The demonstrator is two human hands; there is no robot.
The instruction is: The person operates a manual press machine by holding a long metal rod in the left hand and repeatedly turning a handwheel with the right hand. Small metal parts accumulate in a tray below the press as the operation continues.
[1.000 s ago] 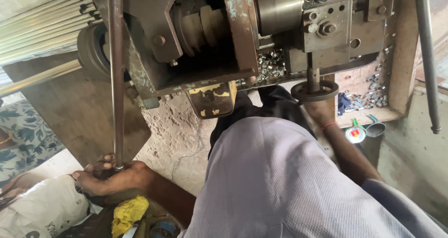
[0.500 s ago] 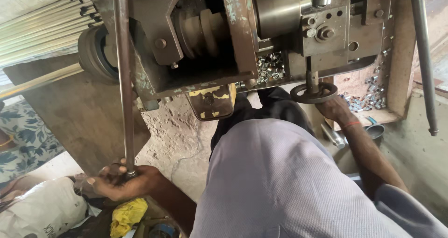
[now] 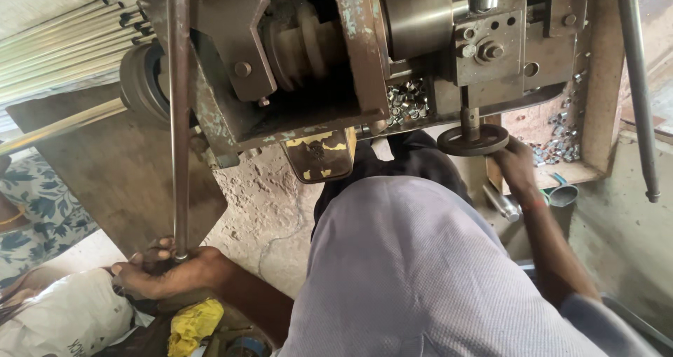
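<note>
Left hand grips the rod at its lower end; right hand closes on the handwheel; feeding slowly should keep the rod steady

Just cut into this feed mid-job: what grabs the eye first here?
The big rusty grey metal machine fills the top of the view, with small metal nuts heaped on its bed. At lower left the left hand grips the bottom end of a long rusty steel lever rod. At right the right hand rests on a small round dark handwheel under the machine.
</note>
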